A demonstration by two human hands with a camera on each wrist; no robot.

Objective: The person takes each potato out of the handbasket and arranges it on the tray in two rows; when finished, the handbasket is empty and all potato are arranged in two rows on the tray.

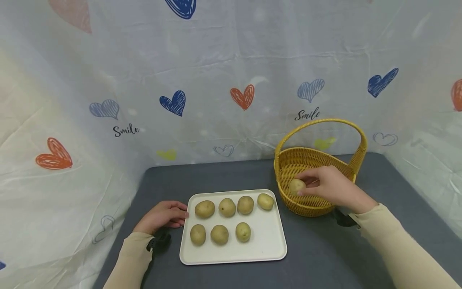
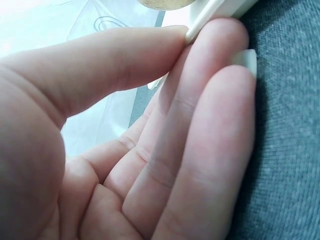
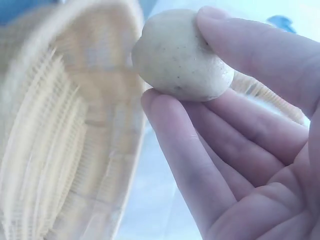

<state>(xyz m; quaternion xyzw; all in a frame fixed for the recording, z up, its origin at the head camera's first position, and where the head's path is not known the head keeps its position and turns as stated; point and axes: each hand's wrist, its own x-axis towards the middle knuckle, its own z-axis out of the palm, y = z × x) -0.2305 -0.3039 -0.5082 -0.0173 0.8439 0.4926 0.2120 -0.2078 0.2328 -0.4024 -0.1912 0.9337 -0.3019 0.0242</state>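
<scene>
A potato [image 3: 182, 57] is pinched between the thumb and fingertips of my right hand [image 1: 328, 185]. In the head view that hand overlaps the yellow wicker basket [image 1: 306, 212], and the inside of the basket shows beside the potato in the right wrist view. My left hand [image 1: 164, 215] is at the left edge of a white tray [image 1: 260, 251]. The left wrist view shows its thumb on the tray rim [image 2: 210, 15] and its fingers against the underside. Several potatoes [image 1: 219, 235] lie on the tray in two rows, the back row longer than the front.
The basket's tall arched handle [image 1: 326, 121] rises over its opening. A dark grey cloth covers the table [image 1: 223, 176]. Behind and at both sides hangs a pale curtain [image 1: 205, 52] printed with hearts.
</scene>
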